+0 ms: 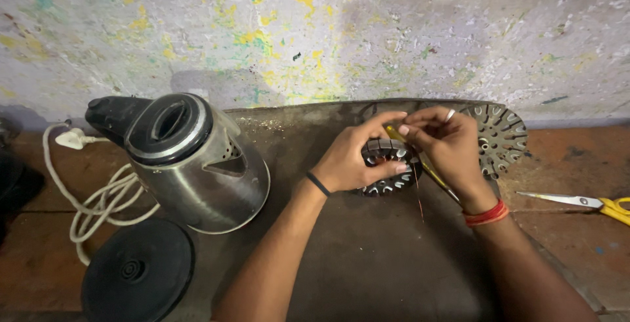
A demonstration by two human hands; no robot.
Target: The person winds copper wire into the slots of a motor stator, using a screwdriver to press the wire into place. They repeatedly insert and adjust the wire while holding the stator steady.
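Winding step: left hand (351, 161) clamped on slotted motor core (388, 166); right hand (446, 141) pinches copper wire (418, 194); next needs steady tension.

A small repair workshop: a paint-spattered wall (315, 26) backs a worn dark counter (367, 256) strewn with a kettle (197, 161) off its base (138, 271), slotted motor cores (502, 137), scissors (584, 202) and a coiled cord (98, 204).

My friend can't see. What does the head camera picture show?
Two hands work at a small round slotted metal core: the left hand grips it, the right hand pinches thin wire above it. A steel kettle lies tipped to the left, yellow-handled scissors to the right.
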